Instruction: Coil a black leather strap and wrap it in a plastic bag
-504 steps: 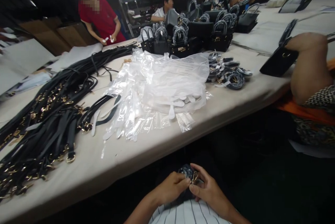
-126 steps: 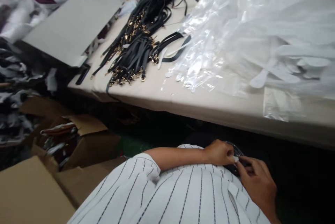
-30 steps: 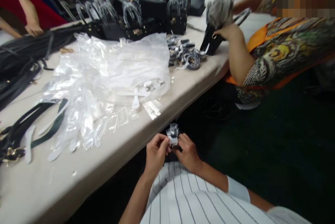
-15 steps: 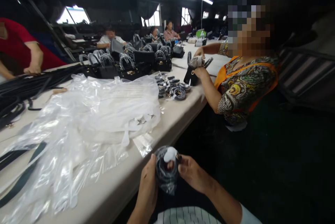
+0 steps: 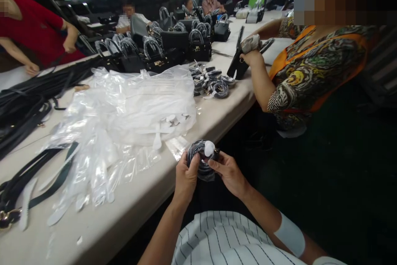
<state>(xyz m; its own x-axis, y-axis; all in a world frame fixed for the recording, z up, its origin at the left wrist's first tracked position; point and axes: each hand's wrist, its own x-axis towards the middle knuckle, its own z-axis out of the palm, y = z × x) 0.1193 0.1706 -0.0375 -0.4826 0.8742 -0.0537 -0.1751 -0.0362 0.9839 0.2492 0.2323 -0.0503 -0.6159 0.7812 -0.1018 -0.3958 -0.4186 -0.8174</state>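
Note:
A coiled black strap [image 5: 203,170] wrapped in clear plastic is held between my hands, just off the table's edge. My left hand [image 5: 187,176] grips its left side, the thumb lying over the coil. On the other side, my right hand [image 5: 231,174] pinches the coil near a small metal fitting. A white rounded tab [image 5: 209,148] shows on top of the coil. Closest on the table are a small clear plastic strip [image 5: 176,147] and a heap of clear plastic bags [image 5: 124,112].
Wrapped strap coils [image 5: 214,83] are piled beyond the bags. Several black handbags [image 5: 173,46] stand further back. Loose black straps [image 5: 27,95] cover the table's left. At right a co-worker in an orange apron [image 5: 297,70] handles a black bag; someone in red [image 5: 37,29] stands at far left.
My hands have raised the coil in view, and my left thumb now lies across it. The view has tilted down. The person in red has shifted, arms further apart.

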